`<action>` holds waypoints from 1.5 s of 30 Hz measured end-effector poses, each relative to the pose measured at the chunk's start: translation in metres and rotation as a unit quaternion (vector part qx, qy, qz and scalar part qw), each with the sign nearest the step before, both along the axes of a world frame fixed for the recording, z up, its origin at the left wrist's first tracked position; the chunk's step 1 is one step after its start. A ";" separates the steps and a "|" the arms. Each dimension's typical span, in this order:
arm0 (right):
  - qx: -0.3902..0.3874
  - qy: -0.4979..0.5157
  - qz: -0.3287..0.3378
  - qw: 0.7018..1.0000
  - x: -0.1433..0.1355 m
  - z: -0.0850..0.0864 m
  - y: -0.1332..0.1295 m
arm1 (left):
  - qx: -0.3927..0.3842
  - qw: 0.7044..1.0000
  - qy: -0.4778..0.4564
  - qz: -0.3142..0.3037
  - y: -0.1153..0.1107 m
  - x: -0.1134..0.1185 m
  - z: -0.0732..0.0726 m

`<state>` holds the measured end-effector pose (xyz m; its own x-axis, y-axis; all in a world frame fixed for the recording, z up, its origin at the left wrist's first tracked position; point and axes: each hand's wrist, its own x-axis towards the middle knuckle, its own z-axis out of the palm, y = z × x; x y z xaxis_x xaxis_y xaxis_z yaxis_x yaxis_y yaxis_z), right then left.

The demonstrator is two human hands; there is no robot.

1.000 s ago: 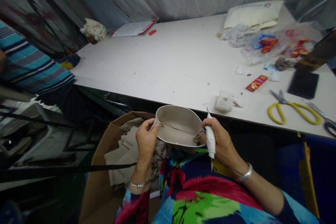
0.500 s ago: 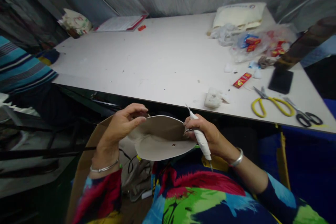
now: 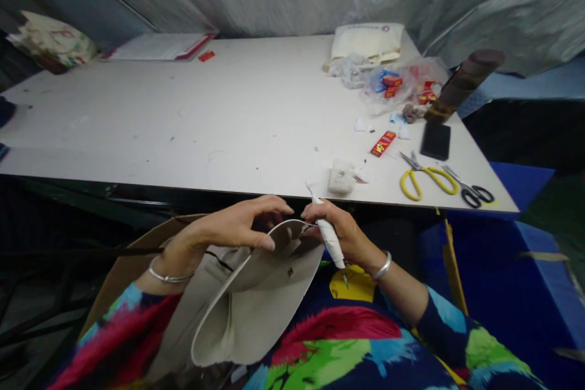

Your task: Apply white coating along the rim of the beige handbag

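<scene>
A beige handbag point(image 3: 269, 298), its mouth gaping, hangs tilted over my lap, with a small metal fitting inside its wall. My left hand point(image 3: 242, 224) holds its rim, thumb on the near side and fingers curled behind. In my right hand point(image 3: 340, 228) is a slim pointed tool point(image 3: 329, 242) wrapped in white, tip up and a thin metal end below. The fingers of that hand also meet the far end of the bag's rim; exactly how they touch it is hidden.
On the white table point(image 3: 256, 109) lie yellow-handled scissors point(image 3: 427, 178), black-handled scissors point(image 3: 473, 192), a phone point(image 3: 436, 140), a whitish block point(image 3: 341, 177) and a red packet point(image 3: 382, 144). Plastic bags point(image 3: 388, 85) sit behind. A cardboard box point(image 3: 123, 274) stands at my left, blue boxes point(image 3: 507, 268) at right.
The bag has swung from roughly level to steeply tilted, its near end dropping down left. My left hand has moved right along the rim, closer to my right hand. The view has shifted right.
</scene>
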<state>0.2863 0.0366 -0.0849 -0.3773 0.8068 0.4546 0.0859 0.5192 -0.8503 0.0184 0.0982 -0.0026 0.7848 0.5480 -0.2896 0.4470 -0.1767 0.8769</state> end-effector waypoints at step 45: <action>-0.085 0.053 -0.386 0.917 0.104 -0.053 0.039 | -0.265 0.869 -0.114 0.401 -0.022 0.124 -0.076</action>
